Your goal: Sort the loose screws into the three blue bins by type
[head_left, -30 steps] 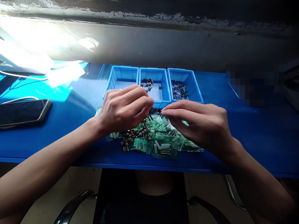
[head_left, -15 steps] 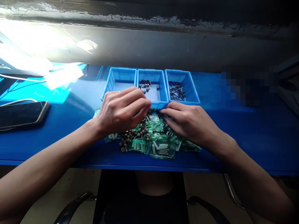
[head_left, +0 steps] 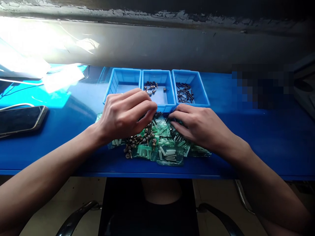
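Observation:
My left hand (head_left: 126, 113) hovers over the left side of a pile, its fingers curled and the thumb against the index finger; whatever the pinch holds is hidden. Below it lie loose brass-coloured screws with washers (head_left: 135, 141). At the pile's right side is my right hand (head_left: 194, 121), fingers bent and thumb apart from the index finger, tips touching the small parts. Between and in front of the hands are green-tinted clear packets (head_left: 169, 155) of white wall plugs and screws. A few dark screws (head_left: 155, 121) lie at the back of the pile.
Three joined blue bins stand behind the pile. Dark screws fill part of the right bin (head_left: 204, 98); the middle bin (head_left: 162, 99) has several short screws, and my left hand partly covers the left bin (head_left: 110, 83). A phone (head_left: 22, 119) and cable lie at left on the blue table (head_left: 73, 141).
The whole view has shifted slightly, so everything sits a little higher and further left. Both hands keep nearly the same pose over the pile.

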Demonstrator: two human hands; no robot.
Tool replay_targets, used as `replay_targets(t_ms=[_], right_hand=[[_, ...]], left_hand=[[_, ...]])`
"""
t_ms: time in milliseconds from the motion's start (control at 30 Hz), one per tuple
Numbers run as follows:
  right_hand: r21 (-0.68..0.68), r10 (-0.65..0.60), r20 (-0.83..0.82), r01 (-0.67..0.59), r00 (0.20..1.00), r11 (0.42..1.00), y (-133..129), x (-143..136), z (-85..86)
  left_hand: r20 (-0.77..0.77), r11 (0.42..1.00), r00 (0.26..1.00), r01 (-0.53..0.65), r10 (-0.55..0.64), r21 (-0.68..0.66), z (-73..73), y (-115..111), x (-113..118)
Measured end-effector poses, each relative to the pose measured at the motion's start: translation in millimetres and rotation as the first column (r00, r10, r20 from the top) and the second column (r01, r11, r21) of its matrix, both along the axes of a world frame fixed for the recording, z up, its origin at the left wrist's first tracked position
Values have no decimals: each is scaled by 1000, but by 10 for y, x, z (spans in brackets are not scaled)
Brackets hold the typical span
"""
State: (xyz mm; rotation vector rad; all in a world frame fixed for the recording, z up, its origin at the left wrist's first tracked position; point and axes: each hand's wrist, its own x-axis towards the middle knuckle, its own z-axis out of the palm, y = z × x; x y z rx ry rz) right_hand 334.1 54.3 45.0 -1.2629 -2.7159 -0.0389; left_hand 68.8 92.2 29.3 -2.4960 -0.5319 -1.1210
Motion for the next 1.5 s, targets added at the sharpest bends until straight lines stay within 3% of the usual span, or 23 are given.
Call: replay_targets(t_ms=[367,533,700,867,1033,1267,1500], right_hand=[[34,-61,13,61,998,998,2,19,16],[88,16,-158,-2,987,996,-41,27,68],[120,121,-366,-82,923,989,-113,-27,98],[174,115,-193,-81,975,981,-79,56,79],[51,31,7,-31,999,998,8,107,32],[47,-44,132,38,990,998,12,-5,5],[105,-29,185,10,982,994,3,27,31]], left_hand=[[-31,1000,999,-12,12,6,-1,2,-13],[-7,1000,1000,1,-1,-2,0,4,-2],[-4,1000,1000,7,-7,-8,-5,2,0],[-6,1000,1000,8,-8,-1,-7,-1,-2],[-14,1000,1000,-1,1,3,0,1,-1],[-14,1000,1000,10,-10,6,4,-3,6],[-4,1000,1000,1,-1,8,1,-10,8]])
